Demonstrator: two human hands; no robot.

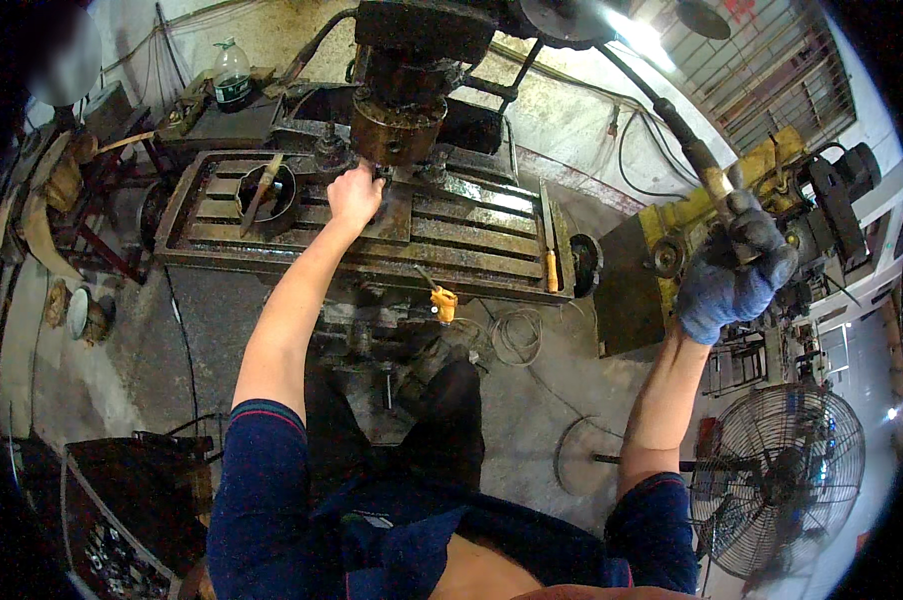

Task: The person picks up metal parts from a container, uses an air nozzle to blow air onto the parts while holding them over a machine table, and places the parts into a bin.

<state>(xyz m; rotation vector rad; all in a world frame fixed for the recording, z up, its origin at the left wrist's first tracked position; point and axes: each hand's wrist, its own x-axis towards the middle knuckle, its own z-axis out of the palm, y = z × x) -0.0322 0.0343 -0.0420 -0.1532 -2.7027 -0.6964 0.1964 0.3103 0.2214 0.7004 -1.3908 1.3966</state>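
L hand: bare, [356, 197] over table [462, 245], right under spindle [399, 130]; fingers curled in tog., tips partly hidden, so can't tell if clamped on anything.
Dark part: [385, 178] small, at L fingertips, approx 2 o'c of hand; contact unclear.
Spindle: 1 o'c of L hand, just above it; round, brownish, grimy.
R hand: [732, 268] blue-grey glove, clamped round lower end of lever [705, 165].
Lever: runs from R fist twd 11 o'c, up to machine's top.
Table: slotted metal, spans both sides of L hand.
Pot: [293, 196] on table, 9 o'c of L hand, nr; brush [267, 184] leans in it, handle up twd 1 o'c.
File: [551, 250] orange handle, on table's R end, 3 o'c of L hand, well apart.
Yellow tool: [445, 303] at table's front edge, approx 5 o'c of L hand.
Fan: [778, 483] on floor stand, 6 o'c of R hand.
Bottle: [232, 78] clear, dark liquid at btm, 11 o'c of pot.
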